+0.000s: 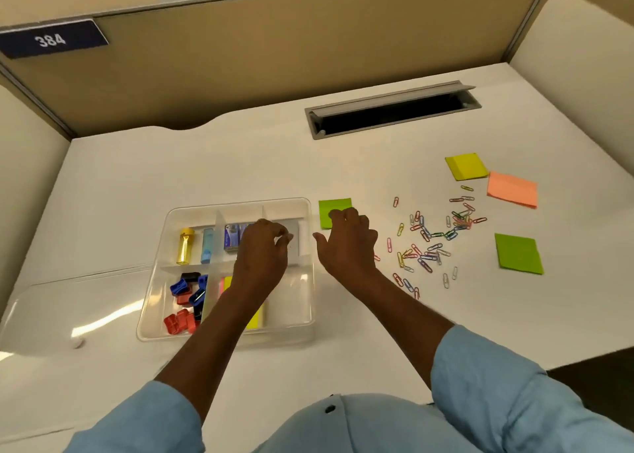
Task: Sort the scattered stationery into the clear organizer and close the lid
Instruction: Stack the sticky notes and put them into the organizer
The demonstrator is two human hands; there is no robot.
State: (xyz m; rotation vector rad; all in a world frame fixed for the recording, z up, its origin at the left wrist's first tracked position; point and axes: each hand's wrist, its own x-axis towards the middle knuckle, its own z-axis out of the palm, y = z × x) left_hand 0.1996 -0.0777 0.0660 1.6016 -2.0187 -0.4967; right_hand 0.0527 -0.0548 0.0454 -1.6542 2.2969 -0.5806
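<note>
The clear organizer (236, 201) lies open on the white desk, its lid (68, 308) flat to the left. Inside are a yellow tube (185, 246), a light blue item (207, 245), a blue staple box (233, 237), a grey box (294, 246), red, blue and black sharpeners (183, 303) and yellow sticky strips (255, 320). My left hand (264, 250) hovers over the grey box with fingers curled and pinched. My right hand (346, 243) is spread, fingertips on a green sticky pad (334, 207) beside the organizer.
Coloured paper clips (429, 243) are scattered to the right. Beyond them lie a yellow pad (466, 166), an orange pad (512, 189) and a second green pad (518, 253). A grey cable slot (394, 109) is set in the desk behind. Beige partitions enclose the desk.
</note>
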